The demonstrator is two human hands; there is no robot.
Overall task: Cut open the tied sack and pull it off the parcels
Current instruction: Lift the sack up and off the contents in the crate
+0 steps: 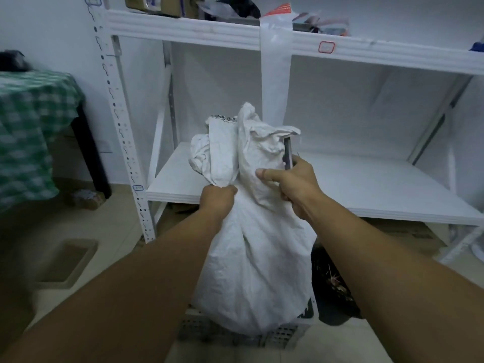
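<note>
The sack stands upright in a perforated crate on the floor, right in front of the white shelving rack, its gathered top rising between the person's 2 arms. The left hand has its fingers curled tight round the neck of the sack just under the bunched cloth, which I take to be a way of holding the top taut and steady for the blade. The right hand is wrapped round a thin dark cutter that points upward beside the loose flap. Its thumb lies straight out against the cloth, likely pinning the fabric flat near the cut.

I cannot tell whether the cutter is a knife or closed scissors. Its tip is lost against the folds, and I cannot see whether it touches the fabric. The tie itself is buried under the left hand or the bunched cloth. No parcels show, since the sack covers them all. A black bag slumps just beside the sack on the right, its contents too dim to make out. At the far left the green checked cloth is blurred.
</note>
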